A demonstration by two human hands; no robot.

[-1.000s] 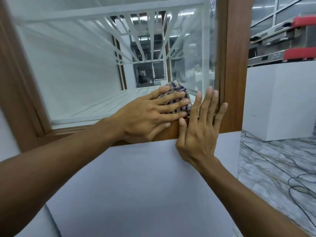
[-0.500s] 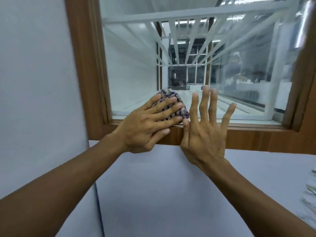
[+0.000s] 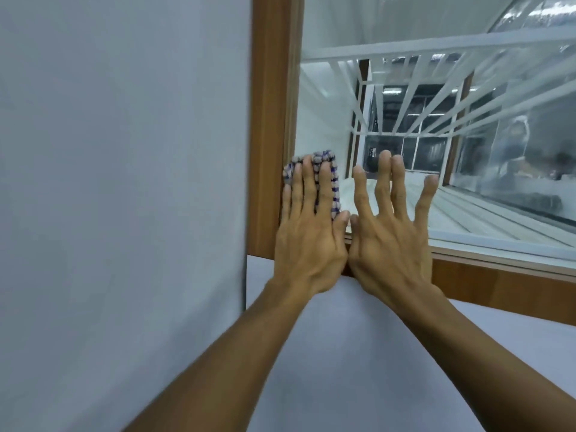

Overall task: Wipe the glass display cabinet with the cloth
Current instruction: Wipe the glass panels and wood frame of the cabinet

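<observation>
Two hands lie flat at the lower corner of the wooden frame [image 3: 268, 135], thumbs almost touching. The left hand [image 3: 311, 241], fingers straight, presses the checked woven cloth [image 3: 335, 182] to the glass display cabinet [image 3: 327, 104], hard against the frame's upright. The right hand [image 3: 392, 244], splayed and holding nothing, rests on smooth glass just beside it. The pane left to wipe probably runs away from that upright, past the right hand. White slats [image 3: 436, 48] show beyond.

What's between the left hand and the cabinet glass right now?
The checked cloth: in the head view the left hand presses it flat against the glass at the pane's lower left corner, beside the wooden frame.
</observation>
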